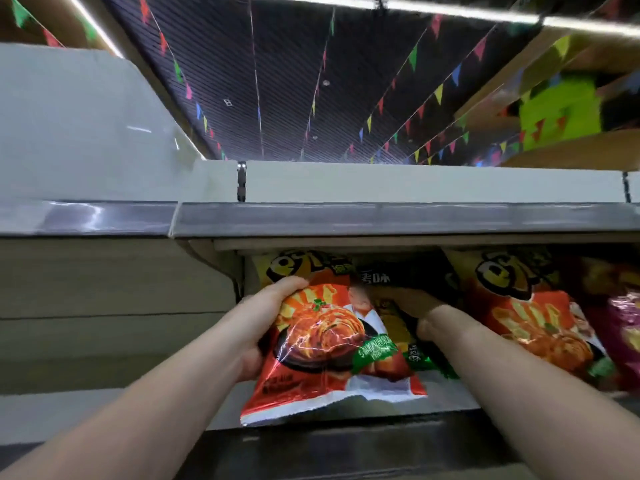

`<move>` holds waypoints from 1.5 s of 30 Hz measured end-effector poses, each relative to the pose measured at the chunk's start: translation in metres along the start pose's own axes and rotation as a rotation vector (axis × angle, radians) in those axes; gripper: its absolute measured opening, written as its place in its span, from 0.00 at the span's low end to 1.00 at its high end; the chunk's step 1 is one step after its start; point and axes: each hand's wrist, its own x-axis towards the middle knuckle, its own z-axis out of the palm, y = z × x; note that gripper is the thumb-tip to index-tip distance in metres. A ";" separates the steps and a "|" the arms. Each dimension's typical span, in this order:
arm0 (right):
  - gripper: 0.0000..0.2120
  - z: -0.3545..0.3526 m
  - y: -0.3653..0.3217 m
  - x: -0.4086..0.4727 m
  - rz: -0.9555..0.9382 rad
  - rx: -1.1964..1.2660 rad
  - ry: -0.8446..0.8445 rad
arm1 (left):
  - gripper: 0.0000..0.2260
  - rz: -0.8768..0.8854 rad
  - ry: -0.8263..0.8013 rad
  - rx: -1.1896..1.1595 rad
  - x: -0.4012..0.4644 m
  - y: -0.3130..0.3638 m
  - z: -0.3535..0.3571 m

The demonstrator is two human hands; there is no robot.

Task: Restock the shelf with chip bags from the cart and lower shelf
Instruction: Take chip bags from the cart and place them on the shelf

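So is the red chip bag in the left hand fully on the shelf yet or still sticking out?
Sticking out: the red chip bag, gripped by the left hand, overhangs the shelf edge at its bottom.

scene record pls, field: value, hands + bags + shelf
left hand: left hand grips the left edge of the red chip bag
right hand: right hand reaches behind that bag onto a dark bag; grip partly hidden
shelf: bags sit under the grey shelf edge
neighbours: a matching red bag, then a purple bag at far right
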 end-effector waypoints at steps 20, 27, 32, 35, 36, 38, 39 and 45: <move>0.26 -0.019 0.001 0.028 -0.324 -0.641 0.347 | 0.14 -0.057 0.104 0.030 0.032 -0.017 0.023; 0.19 -0.022 -0.014 -0.032 -0.313 -0.489 0.238 | 0.09 0.003 0.051 -0.004 0.060 -0.013 0.062; 0.23 -0.038 -0.004 -0.038 -0.254 -0.223 0.160 | 0.09 0.081 -0.039 0.006 0.078 -0.016 0.088; 0.25 -0.039 0.001 -0.032 -0.290 -0.267 0.252 | 0.12 0.164 -0.018 0.081 0.088 -0.025 0.092; 0.26 -0.037 0.003 -0.032 -0.301 -0.297 0.273 | 0.14 0.192 -0.004 0.116 0.091 -0.028 0.093; 0.25 -0.033 0.006 -0.030 -0.315 -0.333 0.308 | 0.18 0.221 0.003 0.142 0.097 -0.033 0.094; 0.24 -0.032 0.009 -0.028 -0.319 -0.360 0.315 | 0.21 0.227 0.014 0.143 0.099 -0.035 0.096; 0.23 -0.030 0.022 -0.024 -0.328 -0.428 0.306 | 0.29 0.237 0.107 0.221 0.104 -0.044 0.097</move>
